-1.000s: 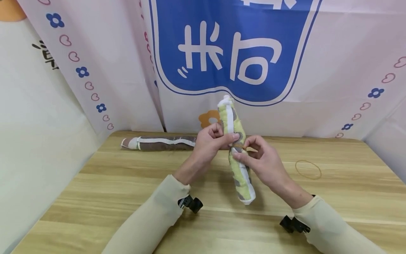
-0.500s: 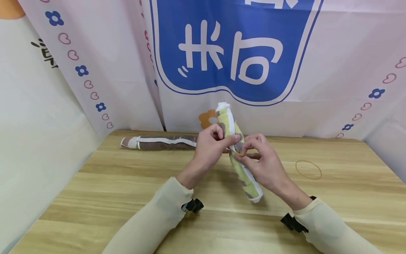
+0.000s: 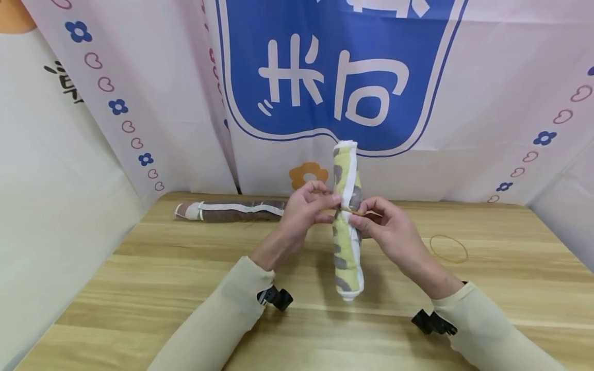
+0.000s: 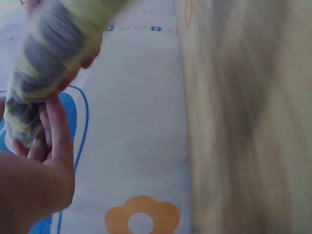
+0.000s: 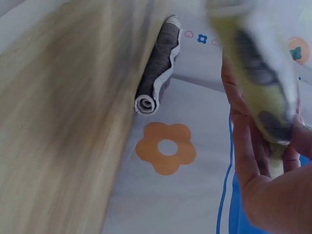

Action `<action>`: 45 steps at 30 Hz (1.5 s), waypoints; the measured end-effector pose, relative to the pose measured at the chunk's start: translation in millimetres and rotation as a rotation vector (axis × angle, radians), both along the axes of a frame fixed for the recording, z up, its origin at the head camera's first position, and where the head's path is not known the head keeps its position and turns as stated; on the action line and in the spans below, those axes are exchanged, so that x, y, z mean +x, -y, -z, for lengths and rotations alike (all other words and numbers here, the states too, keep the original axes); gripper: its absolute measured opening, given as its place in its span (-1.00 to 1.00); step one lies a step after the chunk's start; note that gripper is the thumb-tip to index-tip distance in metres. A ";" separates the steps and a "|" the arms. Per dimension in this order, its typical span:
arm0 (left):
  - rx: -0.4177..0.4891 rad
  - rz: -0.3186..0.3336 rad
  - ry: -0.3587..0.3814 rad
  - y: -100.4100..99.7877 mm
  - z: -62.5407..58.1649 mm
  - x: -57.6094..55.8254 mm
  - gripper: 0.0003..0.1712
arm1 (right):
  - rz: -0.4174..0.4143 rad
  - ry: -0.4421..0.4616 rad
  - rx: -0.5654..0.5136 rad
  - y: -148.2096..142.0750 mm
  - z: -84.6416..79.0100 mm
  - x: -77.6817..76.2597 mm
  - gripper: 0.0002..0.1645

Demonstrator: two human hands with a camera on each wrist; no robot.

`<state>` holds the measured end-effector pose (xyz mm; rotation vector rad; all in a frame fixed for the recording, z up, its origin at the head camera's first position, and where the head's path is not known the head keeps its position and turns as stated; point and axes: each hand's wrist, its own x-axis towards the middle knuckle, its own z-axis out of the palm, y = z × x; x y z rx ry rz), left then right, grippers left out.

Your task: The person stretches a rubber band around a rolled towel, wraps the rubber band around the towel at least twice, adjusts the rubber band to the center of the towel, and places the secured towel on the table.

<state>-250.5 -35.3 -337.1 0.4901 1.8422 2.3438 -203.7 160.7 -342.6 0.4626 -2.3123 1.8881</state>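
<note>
A rolled towel, yellow with grey patches and a white edge, is held upright above the table in the head view. A thin tan rubber band cinches its middle. My left hand grips the towel at the waist from the left, thumb in front. From the right, my right hand pinches the band between thumb and bent index finger, right against the roll. In the left wrist view the towel narrows sharply at the band. The right wrist view shows the roll blurred, with fingers around its waist.
A brown rolled towel with a white edge lies along the table's back, partly behind the left hand. One loose rubber band lies on the wooden table at right. A printed cloth hangs behind the table.
The yellow towel has turned from a slant to nearly upright. Both hands stay at its middle, and the right fingers have shifted slightly along with the band.
</note>
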 end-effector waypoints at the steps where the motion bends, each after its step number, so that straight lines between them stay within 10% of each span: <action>1: -0.011 0.020 0.021 1.2 0.7 -1.2 -0.79 | -0.001 0.002 -0.014 0.3 0.3 -0.3 -0.81; 21: -0.122 0.003 -0.227 4.6 3.7 -4.2 -0.63 | -0.109 0.070 -0.213 2.4 6.1 1.1 -0.77; 28: -0.172 -0.054 -0.202 0.4 1.7 2.3 -0.59 | 0.059 -0.166 0.149 8.3 7.6 4.4 -0.69; 45: -0.092 -0.196 -0.072 0.5 -2.1 3.0 -0.55 | -0.016 -0.686 0.226 2.7 20.3 -8.5 -0.65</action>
